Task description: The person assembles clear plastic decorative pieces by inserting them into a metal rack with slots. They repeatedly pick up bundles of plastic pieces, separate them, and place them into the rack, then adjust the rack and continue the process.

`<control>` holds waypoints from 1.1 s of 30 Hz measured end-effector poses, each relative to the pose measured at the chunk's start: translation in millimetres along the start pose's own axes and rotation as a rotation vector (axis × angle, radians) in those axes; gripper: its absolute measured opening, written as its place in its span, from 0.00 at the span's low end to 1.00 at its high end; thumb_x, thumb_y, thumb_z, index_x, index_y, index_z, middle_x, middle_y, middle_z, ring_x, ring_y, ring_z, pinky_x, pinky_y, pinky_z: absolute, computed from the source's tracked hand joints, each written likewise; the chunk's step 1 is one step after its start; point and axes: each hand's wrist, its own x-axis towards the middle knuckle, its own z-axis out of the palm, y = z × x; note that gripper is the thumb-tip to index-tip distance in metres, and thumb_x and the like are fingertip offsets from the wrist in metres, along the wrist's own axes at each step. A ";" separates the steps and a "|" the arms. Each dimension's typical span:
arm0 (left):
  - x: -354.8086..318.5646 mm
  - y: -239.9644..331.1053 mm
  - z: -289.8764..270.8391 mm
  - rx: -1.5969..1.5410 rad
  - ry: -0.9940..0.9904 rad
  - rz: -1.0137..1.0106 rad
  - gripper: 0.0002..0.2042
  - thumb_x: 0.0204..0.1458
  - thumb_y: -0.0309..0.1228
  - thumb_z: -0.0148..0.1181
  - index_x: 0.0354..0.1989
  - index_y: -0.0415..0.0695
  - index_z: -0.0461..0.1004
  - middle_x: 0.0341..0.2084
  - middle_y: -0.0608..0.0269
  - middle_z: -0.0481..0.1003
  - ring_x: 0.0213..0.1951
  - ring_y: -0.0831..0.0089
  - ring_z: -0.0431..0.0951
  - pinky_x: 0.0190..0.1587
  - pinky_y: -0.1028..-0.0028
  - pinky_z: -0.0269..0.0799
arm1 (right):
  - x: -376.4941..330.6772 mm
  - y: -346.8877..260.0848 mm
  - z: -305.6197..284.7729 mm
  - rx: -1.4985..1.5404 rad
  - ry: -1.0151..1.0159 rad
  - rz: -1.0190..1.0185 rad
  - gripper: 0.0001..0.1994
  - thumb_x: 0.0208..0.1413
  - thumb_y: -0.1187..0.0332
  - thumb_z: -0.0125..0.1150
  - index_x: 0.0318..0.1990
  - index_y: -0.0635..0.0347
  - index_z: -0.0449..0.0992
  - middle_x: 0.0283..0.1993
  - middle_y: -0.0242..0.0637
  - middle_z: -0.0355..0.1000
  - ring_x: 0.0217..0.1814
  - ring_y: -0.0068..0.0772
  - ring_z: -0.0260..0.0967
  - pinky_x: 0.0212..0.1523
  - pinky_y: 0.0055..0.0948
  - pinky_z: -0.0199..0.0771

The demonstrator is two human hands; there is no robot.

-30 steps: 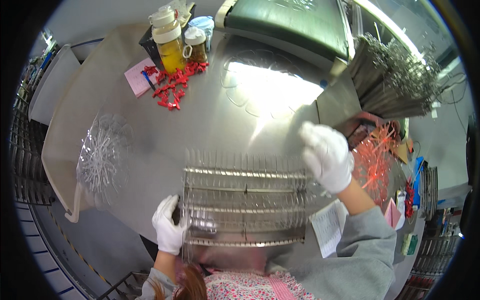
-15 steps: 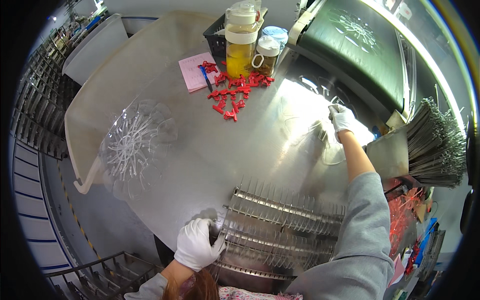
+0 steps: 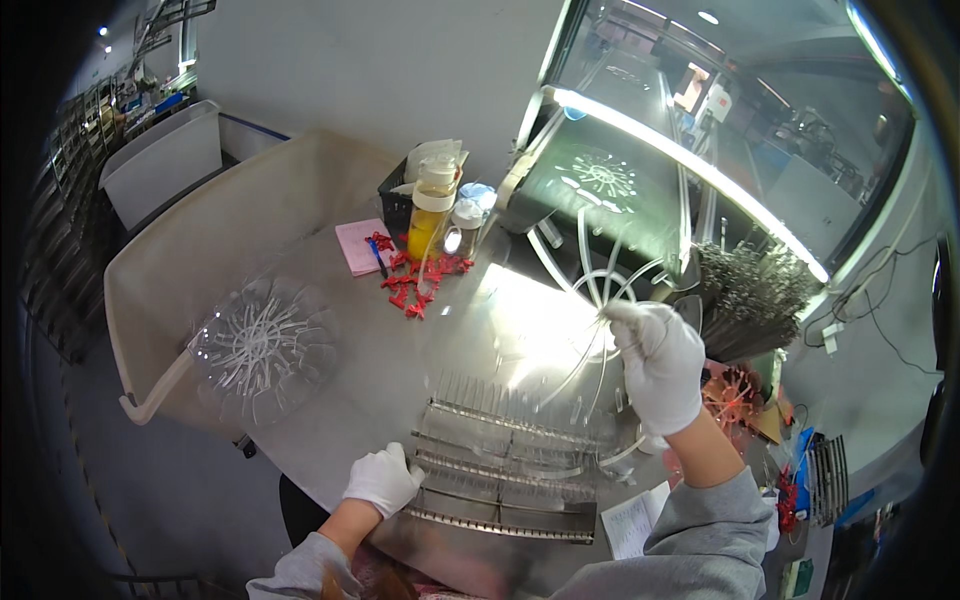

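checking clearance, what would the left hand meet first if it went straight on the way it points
Most likely the metal rack: the left hand points toward its left end and sits right beside it, though whether they touch is unclear.

Nothing legible: no word, number or sign can be made out. Pink paper point(image 3: 354, 246) on the far part of the table point(image 3: 365, 385) has faint marks, unreadable. White notebook point(image 3: 627, 525), near right beside the metal rack point(image 3: 500, 525), shows rows of small writing (looks handwritten, too blurry to transcribe). Both are too small to read.
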 end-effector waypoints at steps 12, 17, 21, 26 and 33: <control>3.2 -21.3 30.7 -0.026 0.276 0.110 0.18 0.59 0.42 0.57 0.47 0.40 0.73 0.37 0.45 0.81 0.40 0.43 0.81 0.45 0.51 0.77 | -98.3 -36.2 44.3 0.284 -0.579 0.324 0.14 0.64 0.60 0.56 0.33 0.61 0.78 0.32 0.48 0.77 0.42 0.50 0.77 0.45 0.45 0.75; 6.4 -16.6 22.1 0.049 0.174 0.137 0.24 0.60 0.42 0.57 0.56 0.35 0.68 0.40 0.42 0.81 0.42 0.41 0.81 0.47 0.51 0.77 | -89.5 -25.9 40.2 0.344 -0.570 0.383 0.15 0.66 0.58 0.53 0.41 0.59 0.82 0.37 0.48 0.79 0.42 0.53 0.77 0.48 0.45 0.75; 7.7 -10.6 6.7 0.168 0.098 0.185 0.19 0.59 0.41 0.58 0.50 0.37 0.73 0.38 0.42 0.81 0.41 0.42 0.81 0.46 0.51 0.77 | -82.7 -17.3 36.5 0.395 -0.593 0.492 0.17 0.67 0.56 0.53 0.45 0.58 0.82 0.38 0.48 0.79 0.43 0.52 0.78 0.47 0.44 0.75; 17.1 -5.1 -11.0 0.465 0.010 0.263 0.21 0.56 0.48 0.58 0.42 0.39 0.79 0.37 0.46 0.82 0.43 0.47 0.83 0.49 0.54 0.77 | -73.9 -12.8 26.3 0.390 -0.520 0.527 0.16 0.67 0.57 0.57 0.46 0.60 0.82 0.25 0.38 0.76 0.28 0.30 0.74 0.36 0.32 0.73; 31.6 -19.7 4.2 -0.005 -0.091 0.121 0.21 0.54 0.46 0.63 0.41 0.37 0.80 0.38 0.41 0.81 0.44 0.45 0.82 0.49 0.55 0.77 | -63.9 -20.2 -23.9 0.450 -0.274 0.434 0.14 0.66 0.61 0.57 0.46 0.62 0.82 0.27 0.37 0.76 0.29 0.26 0.75 0.36 0.29 0.73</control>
